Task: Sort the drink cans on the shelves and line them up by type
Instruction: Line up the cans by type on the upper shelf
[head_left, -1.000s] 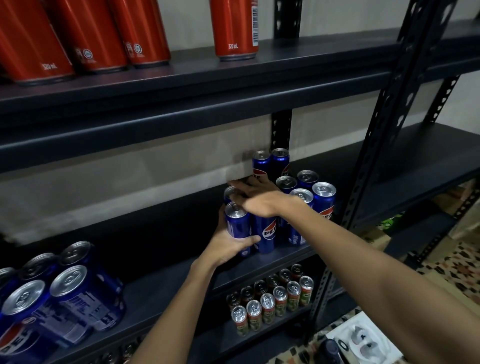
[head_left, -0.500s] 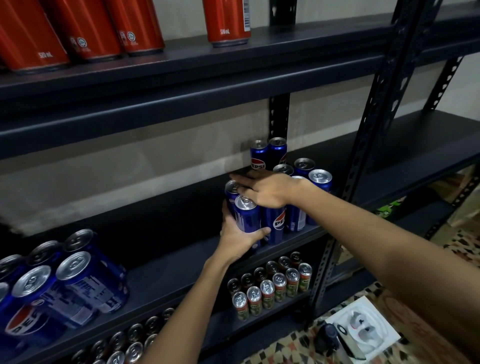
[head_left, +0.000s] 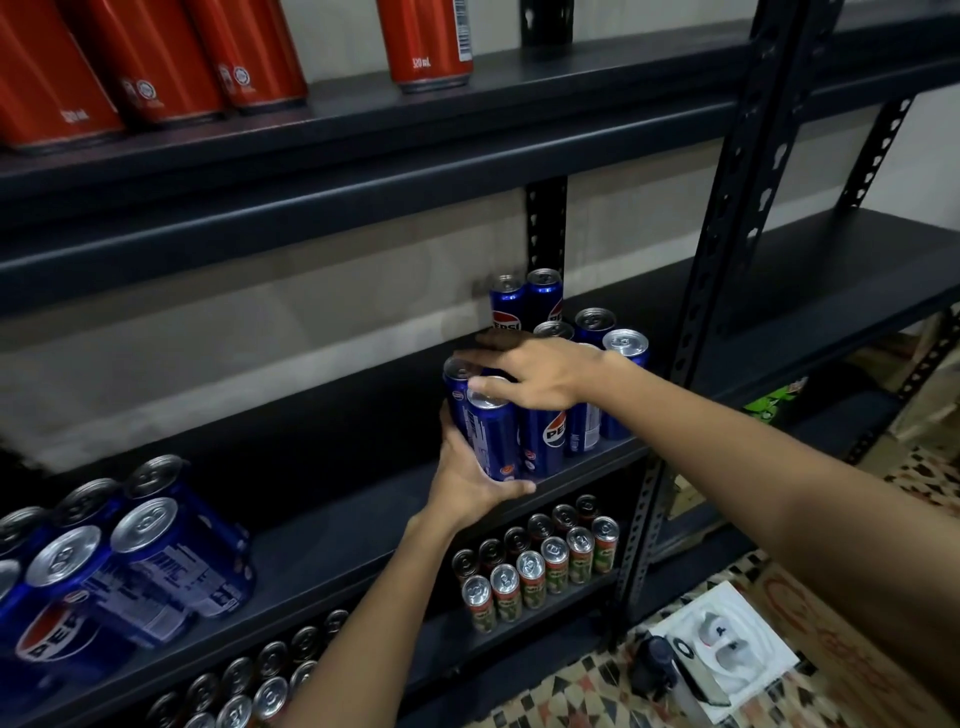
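Note:
A cluster of blue Pepsi cans (head_left: 543, 441) stands on the middle shelf (head_left: 337, 525) beside the black upright post. My left hand (head_left: 470, 480) grips the front-left blue can (head_left: 491, 434) low on its side, thumb under the base edge. My right hand (head_left: 535, 371) lies flat across the tops of the front cans, fingers straight and pointing left. More blue Pepsi cans (head_left: 130, 561) stand at the near left of the same shelf. Red cans (head_left: 156, 62) line the top shelf (head_left: 467, 135).
Small green-labelled cans (head_left: 535, 577) sit in rows on the lower shelf, with more silver-topped cans (head_left: 249, 686) to the left. A black slotted post (head_left: 727, 249) rises right of the cluster. A white box and a dark object (head_left: 711, 654) lie on the patterned floor.
The front-left can has slid right against the cluster, with my left hand moving along it. My right hand stays on the can tops. The view has shifted slightly.

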